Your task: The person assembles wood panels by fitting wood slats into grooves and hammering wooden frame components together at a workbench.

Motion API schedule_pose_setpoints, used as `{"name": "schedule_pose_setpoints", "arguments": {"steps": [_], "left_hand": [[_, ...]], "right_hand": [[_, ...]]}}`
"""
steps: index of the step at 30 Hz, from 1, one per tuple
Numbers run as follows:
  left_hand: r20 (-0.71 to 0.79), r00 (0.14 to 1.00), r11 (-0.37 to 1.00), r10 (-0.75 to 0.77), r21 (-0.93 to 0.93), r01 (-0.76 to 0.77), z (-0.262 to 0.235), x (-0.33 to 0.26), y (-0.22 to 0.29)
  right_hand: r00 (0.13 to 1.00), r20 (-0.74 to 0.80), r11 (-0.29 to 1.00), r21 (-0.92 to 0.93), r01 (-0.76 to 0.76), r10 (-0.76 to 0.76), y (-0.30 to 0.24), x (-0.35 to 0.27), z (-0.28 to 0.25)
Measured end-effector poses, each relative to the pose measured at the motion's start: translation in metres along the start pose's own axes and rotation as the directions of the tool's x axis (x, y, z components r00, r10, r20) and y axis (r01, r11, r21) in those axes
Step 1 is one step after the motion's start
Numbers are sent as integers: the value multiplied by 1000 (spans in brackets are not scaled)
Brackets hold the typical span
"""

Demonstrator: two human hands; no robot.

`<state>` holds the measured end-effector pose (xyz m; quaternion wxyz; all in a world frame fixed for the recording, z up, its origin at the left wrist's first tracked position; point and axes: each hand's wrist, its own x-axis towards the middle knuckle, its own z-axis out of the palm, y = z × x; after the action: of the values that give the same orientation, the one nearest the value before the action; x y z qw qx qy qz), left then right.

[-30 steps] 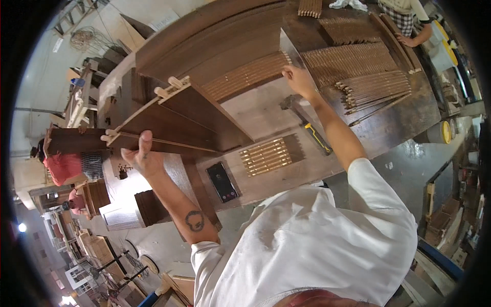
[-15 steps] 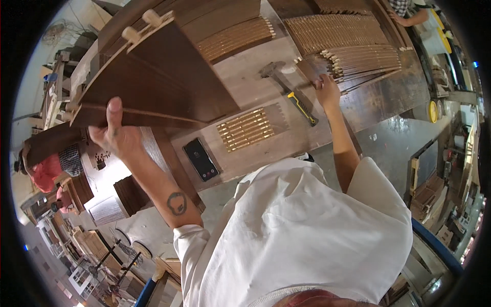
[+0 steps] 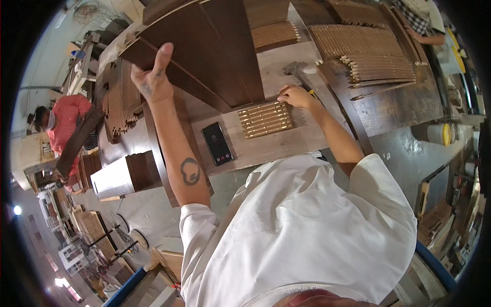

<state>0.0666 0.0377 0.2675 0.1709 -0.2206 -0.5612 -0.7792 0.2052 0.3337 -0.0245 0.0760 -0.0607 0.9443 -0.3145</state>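
My left hand (image 3: 155, 79) grips the near left edge of a dark brown wooden panel (image 3: 215, 51), thumb on top. The panel is tilted up from the table, and its near corner hangs close to a row of gold-coloured strips (image 3: 263, 122). At the upper right end of those strips is my right hand (image 3: 298, 97), its fingers curled together. Whatever they pinch, if anything, is too small to make out. Just beyond that hand lies a hammer (image 3: 298, 70), its yellow and black handle partly covered by the hand.
A black phone (image 3: 217, 144) lies on the pale work board (image 3: 197, 115). Stacks of thin brown slats (image 3: 358, 41) fill the far right of the table. One person in red (image 3: 69, 120) carries a brown board at left; another person's arm (image 3: 429, 38) shows at far right.
My right hand has left the slats at right and come left to the gold strips. The panel in my left hand has shifted farther away and right across the view.
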Motion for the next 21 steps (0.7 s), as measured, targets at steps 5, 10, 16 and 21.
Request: {"name": "schedule_pose_setpoints", "arguments": {"steps": [5,10,16,21], "left_hand": [[26,1000,999,13,36,-14,-8,-10,8],[7,1000,999,-9,44,9,-7,-11,7],[3,998,998,-56,-31,56,3,-14,15],[62,997,999,46,9,-47,-3,-20,14]], "right_hand": [[958,79,960,-74,-270,275,-13,-18,-25],[980,-46,975,116,-189,195,4,-51,-15],[939,-147,949,112,-296,310,-25,-69,-34],[814,-580,999,3,33,-25,-67,-73,-147]]}}
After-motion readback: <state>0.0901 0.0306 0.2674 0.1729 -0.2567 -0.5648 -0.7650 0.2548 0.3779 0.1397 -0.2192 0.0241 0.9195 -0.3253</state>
